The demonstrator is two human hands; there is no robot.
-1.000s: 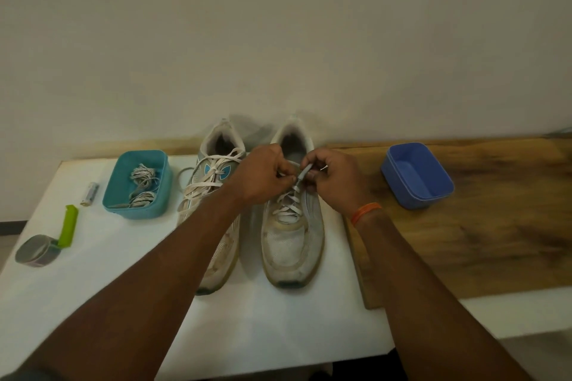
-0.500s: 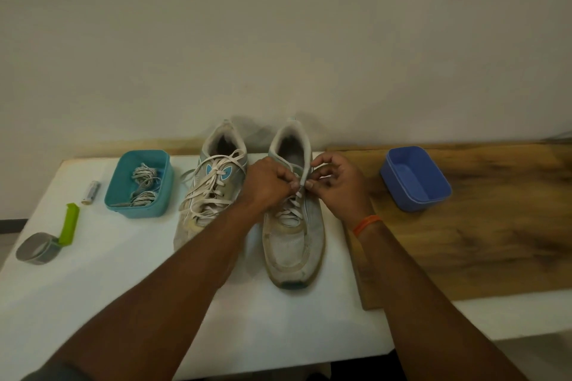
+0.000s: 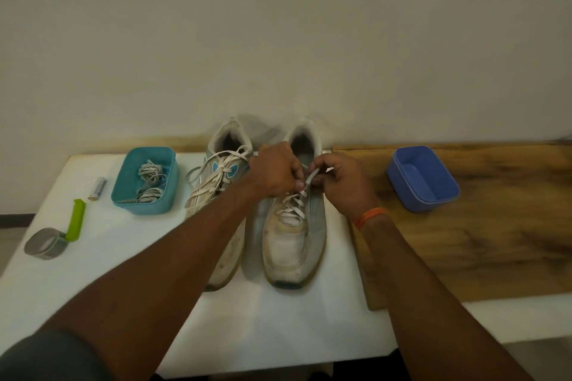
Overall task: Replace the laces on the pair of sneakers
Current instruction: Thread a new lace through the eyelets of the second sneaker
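1. Head view: a white table stands against a plain wall, with a wooden board over its right part.
2. Two worn white sneakers stand side by side at the middle of the far edge, toes toward the near edge. The left sneaker is fully laced; the right sneaker is laced only over its lower eyelets.
3. The left hand has its fingers curled, pinching the flat white lace at the right sneaker's tongue. The right hand pinches the same lace end from the other side. The hands nearly touch and hide the upper eyelets; the left forearm crosses the left sneaker.
4. An orange wristband circles the right wrist.
5. A teal plastic tub, left of the sneakers near the far edge, holds bundled grey-white laces.
6. A small cylindrical battery lies left of the tub.
7. Near the left edge lie a grey tape roll and a green clip, touching.
8. A blue rectangular tub sits on the board near its far edge.
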